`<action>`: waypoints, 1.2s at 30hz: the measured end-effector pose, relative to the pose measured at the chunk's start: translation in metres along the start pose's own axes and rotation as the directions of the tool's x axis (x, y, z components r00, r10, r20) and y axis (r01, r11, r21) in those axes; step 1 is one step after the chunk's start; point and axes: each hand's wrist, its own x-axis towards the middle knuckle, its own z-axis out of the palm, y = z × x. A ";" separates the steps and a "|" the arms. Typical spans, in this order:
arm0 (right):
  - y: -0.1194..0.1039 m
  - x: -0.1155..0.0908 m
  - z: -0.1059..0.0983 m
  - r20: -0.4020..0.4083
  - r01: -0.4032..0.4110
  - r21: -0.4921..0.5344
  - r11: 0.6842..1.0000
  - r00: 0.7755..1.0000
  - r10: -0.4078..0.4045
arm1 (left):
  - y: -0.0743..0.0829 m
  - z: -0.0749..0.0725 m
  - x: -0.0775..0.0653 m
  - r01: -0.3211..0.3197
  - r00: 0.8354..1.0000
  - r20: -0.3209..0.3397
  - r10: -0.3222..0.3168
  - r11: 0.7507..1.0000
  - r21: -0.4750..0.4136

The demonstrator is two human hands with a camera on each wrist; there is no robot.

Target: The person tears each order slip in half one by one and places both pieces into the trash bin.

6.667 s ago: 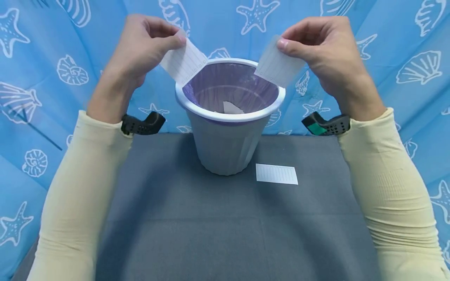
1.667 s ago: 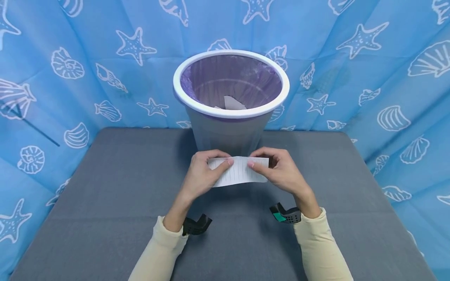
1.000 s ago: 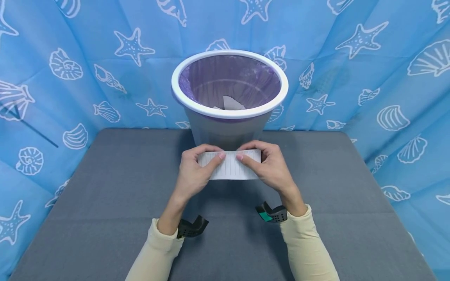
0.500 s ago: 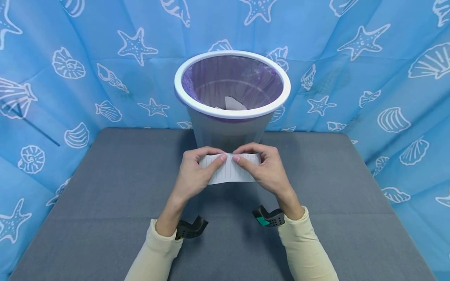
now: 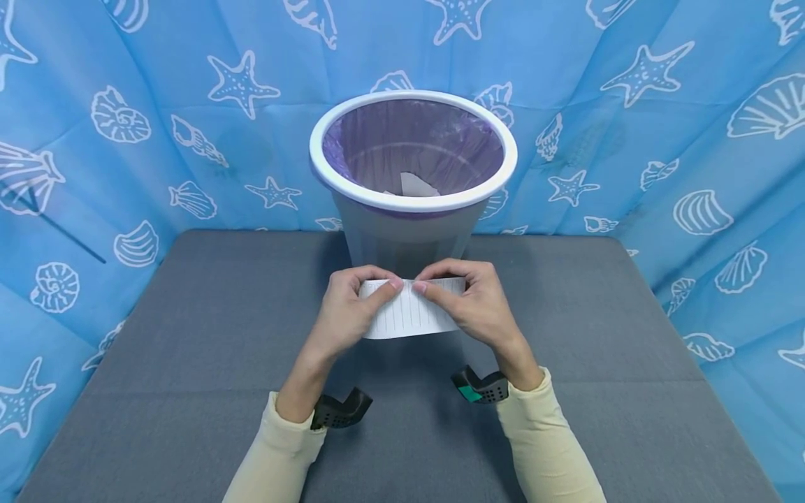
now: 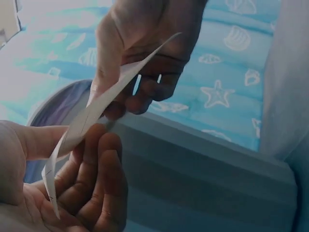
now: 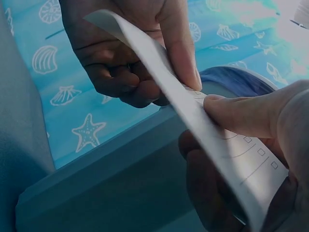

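Observation:
Both hands pinch one small white lined paper slip [image 5: 407, 318] at the middle of its top edge, close in front of the bin. My left hand [image 5: 349, 307] has its thumb on the near face and curled fingers behind. Mirroring it, my right hand [image 5: 479, 304] pinches just beside, thumb tips nearly together. In the right wrist view the slip [image 7: 181, 108] bows, with printed lines and small boxes on one face. The left wrist view shows the slip [image 6: 89, 116] nearly edge-on, in one piece. Behind the hands stands a grey waste bin [image 5: 409, 234] with a white rim.
A purple liner [image 5: 434, 150] covers the bin's inside, where white paper pieces [image 5: 416, 186] lie. Dark grey cloth covers the table [image 5: 207, 335]. A blue curtain [image 5: 314, 91] with shells and starfish hangs close behind and at both sides.
Earlier, each hand held a separate paper piece at the bin's rim, while a lined slip lay on the table. Now both hands hold one slip; their thumbs have moved closer together, and its tilt has shifted.

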 end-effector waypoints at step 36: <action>0.004 0.001 0.009 -0.115 0.050 -0.010 0.999 0.992 -0.050 | -0.008 -0.005 0.004 0.051 0.990 -0.129 -0.052 0.999 -0.010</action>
